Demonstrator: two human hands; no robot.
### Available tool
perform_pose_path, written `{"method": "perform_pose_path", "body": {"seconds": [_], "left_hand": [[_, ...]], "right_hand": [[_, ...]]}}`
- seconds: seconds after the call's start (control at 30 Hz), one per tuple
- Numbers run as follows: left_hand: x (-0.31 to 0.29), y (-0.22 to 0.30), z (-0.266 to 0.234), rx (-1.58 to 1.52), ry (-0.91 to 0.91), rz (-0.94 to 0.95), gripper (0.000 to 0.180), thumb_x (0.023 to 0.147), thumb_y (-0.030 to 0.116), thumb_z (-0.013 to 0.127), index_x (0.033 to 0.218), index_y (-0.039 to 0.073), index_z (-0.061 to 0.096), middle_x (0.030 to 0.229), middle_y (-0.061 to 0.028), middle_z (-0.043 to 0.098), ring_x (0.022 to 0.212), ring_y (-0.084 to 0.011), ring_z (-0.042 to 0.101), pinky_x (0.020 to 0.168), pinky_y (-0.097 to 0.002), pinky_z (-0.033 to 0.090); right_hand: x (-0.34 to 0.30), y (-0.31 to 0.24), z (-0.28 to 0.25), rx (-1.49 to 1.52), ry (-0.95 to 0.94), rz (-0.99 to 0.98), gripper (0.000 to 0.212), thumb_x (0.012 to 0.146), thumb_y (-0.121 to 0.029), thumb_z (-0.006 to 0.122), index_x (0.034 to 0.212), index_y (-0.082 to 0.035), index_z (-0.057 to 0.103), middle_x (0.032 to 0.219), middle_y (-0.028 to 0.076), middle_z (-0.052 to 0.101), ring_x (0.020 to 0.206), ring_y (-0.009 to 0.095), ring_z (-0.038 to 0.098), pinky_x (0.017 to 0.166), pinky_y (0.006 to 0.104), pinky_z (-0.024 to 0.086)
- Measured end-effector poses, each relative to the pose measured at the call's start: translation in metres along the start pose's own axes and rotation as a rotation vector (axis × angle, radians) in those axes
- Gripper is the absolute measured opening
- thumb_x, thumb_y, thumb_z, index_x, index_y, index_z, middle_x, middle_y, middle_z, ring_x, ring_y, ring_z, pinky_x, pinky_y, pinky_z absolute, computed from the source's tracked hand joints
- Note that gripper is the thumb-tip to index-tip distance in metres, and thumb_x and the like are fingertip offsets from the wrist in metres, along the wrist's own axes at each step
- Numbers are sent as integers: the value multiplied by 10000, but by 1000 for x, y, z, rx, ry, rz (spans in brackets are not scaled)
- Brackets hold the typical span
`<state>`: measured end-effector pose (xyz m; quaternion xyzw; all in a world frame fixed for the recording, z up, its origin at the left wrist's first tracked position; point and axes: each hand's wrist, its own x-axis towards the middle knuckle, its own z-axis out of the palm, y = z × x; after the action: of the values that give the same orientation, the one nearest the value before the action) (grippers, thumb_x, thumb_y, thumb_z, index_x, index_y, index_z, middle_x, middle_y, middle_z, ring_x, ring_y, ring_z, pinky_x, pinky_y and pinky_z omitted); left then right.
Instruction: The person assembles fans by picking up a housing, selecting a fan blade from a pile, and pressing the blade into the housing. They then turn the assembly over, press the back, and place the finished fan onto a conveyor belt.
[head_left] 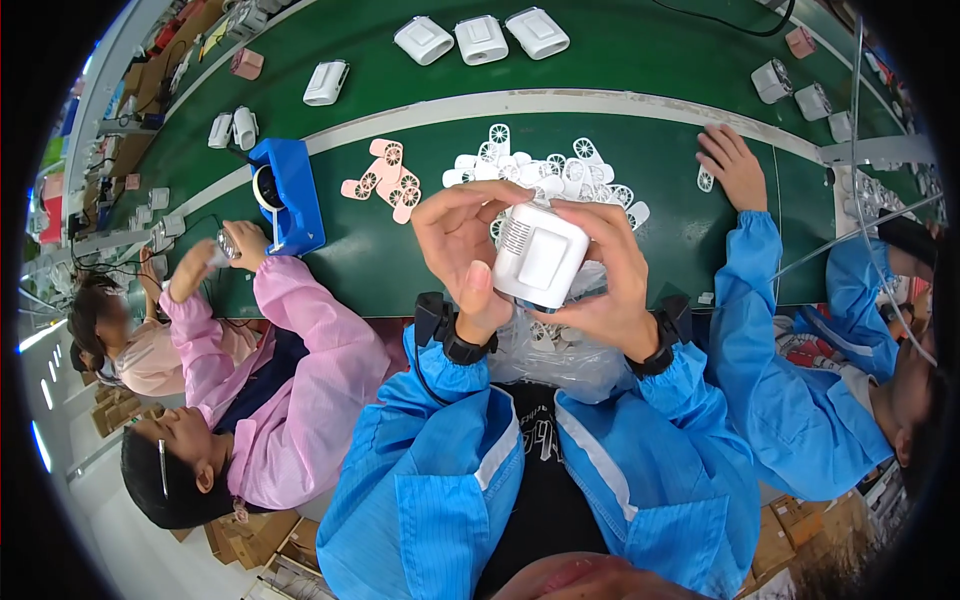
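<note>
Held up in front of my chest is a small white box-shaped plastic housing [543, 255] with rounded corners, a raised rectangular panel and a slotted vent. My right hand [612, 265] grips it, fingers along the top edge and thumb beneath. My left hand [460, 255] curls round its left side, its fingertips at the top edge and its thumb upright beside the vent. The housing hides some fingertips. Behind the hands lies a pile of white flat pieces with round spoked grilles [573, 175]. Similar pink pieces [388, 180] lie to the left.
Below my hands is a clear plastic bag [560, 350] with white parts. A blue stand [290, 195] is at the left. White housings [480, 40] sit beyond the pale ledge [560, 103]. Co-workers flank me; one's hand [735, 165] rests by a white grille piece [705, 178].
</note>
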<state>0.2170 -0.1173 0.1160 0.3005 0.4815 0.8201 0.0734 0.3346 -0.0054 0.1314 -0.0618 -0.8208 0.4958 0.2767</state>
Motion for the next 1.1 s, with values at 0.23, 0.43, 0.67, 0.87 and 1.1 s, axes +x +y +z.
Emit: {"method": "perform_pose_path", "body": {"seconds": [0.23, 0.43, 0.67, 0.87, 1.1], "left_hand": [[17, -38, -2, -61, -89, -5, 501, 987, 457, 578, 1210, 21, 473, 1084, -239, 633, 999, -283, 629, 900, -416, 512], [55, -68, 9, 59, -128, -84, 296, 1043, 281, 528, 1132, -1, 553, 1034, -172, 652, 965, -213, 628, 853, -349, 505], [108, -92, 47, 243, -324, -508, 319, 1082, 302, 602, 1167, -6, 596, 1132, -130, 685, 1010, -175, 644, 854, -303, 507], [117, -109, 18, 175, -21, -285, 330, 1102, 306, 583, 1206, -1, 646, 1054, -93, 725, 993, -185, 682, 856, -306, 523], [66, -63, -50, 132, -170, -449, 219, 1082, 172, 622, 1192, -16, 647, 1043, -101, 745, 990, -183, 721, 878, -312, 556]], "right_hand": [[8, 20, -2, -65, 50, 44, 907, 583, -127, 1000, 1387, -28, 591, 1318, 174, 613, 1198, 320, 658, 832, 377, 645], [36, 18, -14, -343, 43, 99, 868, 634, -145, 976, 1401, -40, 583, 1301, 170, 624, 1199, 372, 657, 905, 404, 610], [64, 79, -33, -1027, 24, -208, 696, 667, -154, 939, 1286, -21, 648, 1310, 203, 646, 1149, 407, 650, 928, 479, 563], [156, 144, -83, -803, 295, 29, 477, 766, -325, 914, 1076, -16, 722, 967, 177, 751, 926, 408, 703, 781, 472, 566], [168, 221, -113, -876, 412, 165, 527, 813, -412, 891, 1077, 8, 716, 959, 178, 744, 878, 408, 700, 777, 473, 561]]}}
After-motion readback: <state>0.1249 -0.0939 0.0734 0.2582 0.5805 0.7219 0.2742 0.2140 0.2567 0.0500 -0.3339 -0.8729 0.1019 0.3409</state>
